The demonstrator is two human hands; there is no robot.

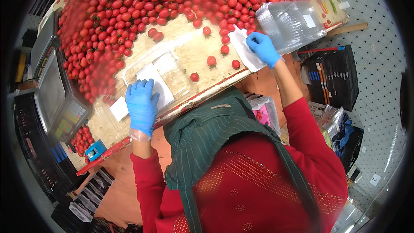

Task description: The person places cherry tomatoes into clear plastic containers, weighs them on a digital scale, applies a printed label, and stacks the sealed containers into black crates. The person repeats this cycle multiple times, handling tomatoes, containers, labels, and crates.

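Observation:
My left hand [142, 106], in a blue glove, lies palm down with its thumb apart over the left end of a clear plastic punnet [182, 68]. A white absorbent pad [161, 84] lies inside the punnet, its near-left part under my fingers. Another white piece [119, 108] shows at the left of that hand. On the right, my gloved right hand [263, 48] rests with curled fingers on a stack of white pads [244, 50] at the table edge. Whether a pad is pinched in the fingers is hidden.
A large heap of small red tomatoes [145, 3] covers the table's far side, with loose ones nearer. Nested clear punnets [284, 22] stand right. A weighing scale [61, 97] and a blue tape dispenser [95, 150] sit left. Black crates [333, 77] stand beyond the table [207, 85].

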